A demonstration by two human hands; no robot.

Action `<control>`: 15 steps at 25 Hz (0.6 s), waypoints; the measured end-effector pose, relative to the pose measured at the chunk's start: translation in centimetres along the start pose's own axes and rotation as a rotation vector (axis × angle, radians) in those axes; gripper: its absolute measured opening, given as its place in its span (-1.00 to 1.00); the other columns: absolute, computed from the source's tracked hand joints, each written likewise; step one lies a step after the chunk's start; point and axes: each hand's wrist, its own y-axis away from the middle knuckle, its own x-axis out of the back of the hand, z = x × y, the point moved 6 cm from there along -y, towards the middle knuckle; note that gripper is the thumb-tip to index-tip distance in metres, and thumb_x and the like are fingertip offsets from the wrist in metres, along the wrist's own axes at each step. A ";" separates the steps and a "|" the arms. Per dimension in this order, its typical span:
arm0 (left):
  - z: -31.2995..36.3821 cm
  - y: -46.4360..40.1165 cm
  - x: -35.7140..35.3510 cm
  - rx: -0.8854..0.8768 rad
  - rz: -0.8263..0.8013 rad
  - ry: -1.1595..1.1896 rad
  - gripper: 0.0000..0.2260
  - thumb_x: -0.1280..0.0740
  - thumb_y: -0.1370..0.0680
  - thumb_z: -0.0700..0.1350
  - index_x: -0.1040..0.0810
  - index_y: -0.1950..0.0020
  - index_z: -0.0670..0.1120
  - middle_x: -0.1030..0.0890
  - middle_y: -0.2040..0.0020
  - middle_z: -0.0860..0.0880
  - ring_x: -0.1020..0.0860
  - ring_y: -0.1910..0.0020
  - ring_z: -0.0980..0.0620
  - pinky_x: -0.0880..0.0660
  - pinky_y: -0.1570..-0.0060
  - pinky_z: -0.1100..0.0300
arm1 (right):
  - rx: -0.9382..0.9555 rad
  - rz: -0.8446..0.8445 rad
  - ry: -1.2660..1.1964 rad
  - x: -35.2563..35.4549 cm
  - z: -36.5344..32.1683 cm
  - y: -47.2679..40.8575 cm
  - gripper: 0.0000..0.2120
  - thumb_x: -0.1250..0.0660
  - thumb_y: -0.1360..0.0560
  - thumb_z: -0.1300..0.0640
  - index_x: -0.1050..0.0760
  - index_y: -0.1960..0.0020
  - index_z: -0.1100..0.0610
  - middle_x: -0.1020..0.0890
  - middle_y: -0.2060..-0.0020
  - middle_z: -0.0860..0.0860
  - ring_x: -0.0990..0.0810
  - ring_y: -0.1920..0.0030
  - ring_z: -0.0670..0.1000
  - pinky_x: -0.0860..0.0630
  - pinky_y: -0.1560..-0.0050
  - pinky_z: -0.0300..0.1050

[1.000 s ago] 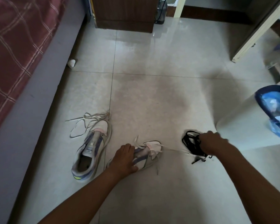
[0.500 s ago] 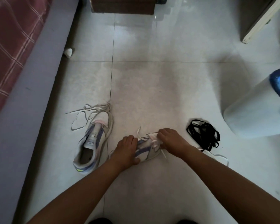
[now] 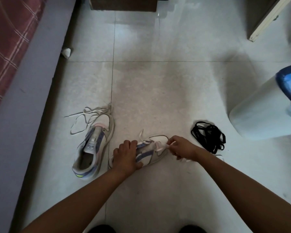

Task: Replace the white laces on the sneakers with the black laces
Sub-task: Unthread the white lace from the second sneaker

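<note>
Two white and purple sneakers lie on the tiled floor. My left hand (image 3: 126, 157) grips the nearer sneaker (image 3: 149, 153) around its opening and holds it down. My right hand (image 3: 181, 147) pinches that shoe's white lace (image 3: 161, 147) near the toe end. More of this lace trails under my right wrist. The other sneaker (image 3: 92, 147) stands to the left without a lace. A loose white lace (image 3: 86, 117) lies just beyond its toe. A bundle of black laces (image 3: 207, 137) sits on the floor right of my right hand.
A bed with a red checked cover (image 3: 7, 39) and grey side runs along the left. A white bin with a blue rim (image 3: 265, 105) stands at the right. A dark wooden cabinet (image 3: 123, 4) is at the far end. A small white scrap (image 3: 66, 52) lies by the bed.
My right hand came back from beside the black laces to the toe of the nearer sneaker and now pinches the white lace there. My left hand stayed on the shoe.
</note>
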 end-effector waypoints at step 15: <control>0.1 -0.1 -0.3 -0.009 -0.008 -0.076 -0.40 -0.38 -0.40 0.15 -0.25 -0.35 0.01 -0.34 -0.25 -0.07 -0.38 -0.21 -0.08 -0.32 -0.15 0.07 | 0.131 0.045 0.488 6.4 -6.8 2.6 -0.65 -0.25 -0.56 -0.04 -0.52 0.37 0.03 -0.47 0.50 -0.15 -0.46 0.46 -0.27 -0.24 0.40 -0.32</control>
